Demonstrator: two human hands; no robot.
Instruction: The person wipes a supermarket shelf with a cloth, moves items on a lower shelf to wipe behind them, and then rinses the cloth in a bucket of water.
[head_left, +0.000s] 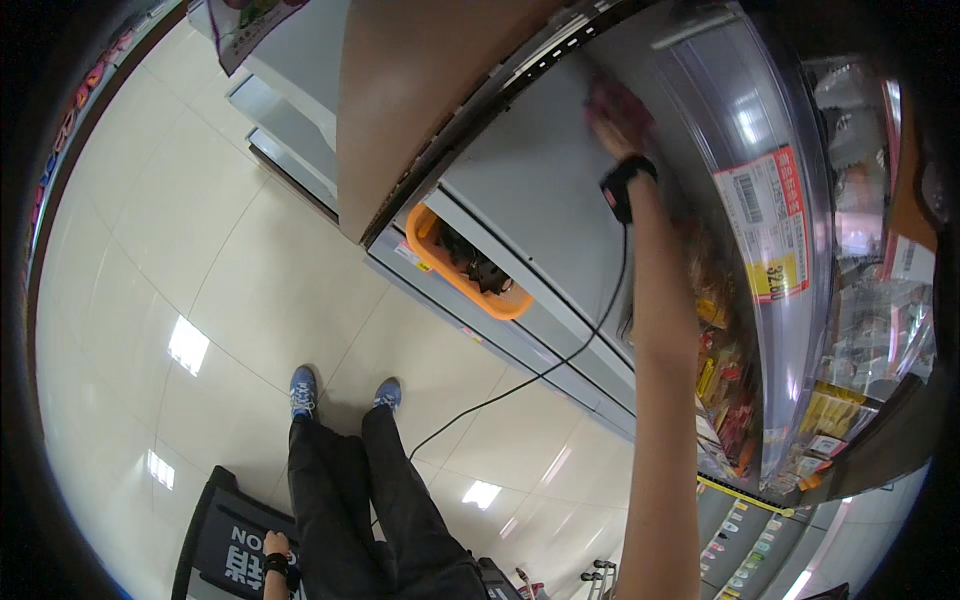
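Note:
My right hand (611, 124) reaches far in over a grey metal shelf (540, 172) and holds a dark red cloth (628, 105) against its surface; hand and cloth are slightly blurred. A black wrist device (628, 184) with a cable (525, 381) sits on that wrist. At the lower left, my left hand (275, 543), with a black band on its wrist, lies against a black case or bag (240, 525) bearing large white writing; its fingers are too small to read. Below the shelf, an orange plastic basket (480, 296) holds dark items.
Clear plastic shelf edging (757, 172) with price labels runs along the right, beside packaged goods (724, 390). A brown panel (405, 97) borders the shelf at the left. White shelves (292, 127) stand beyond it. Glossy tiles (247, 300) lie underfoot.

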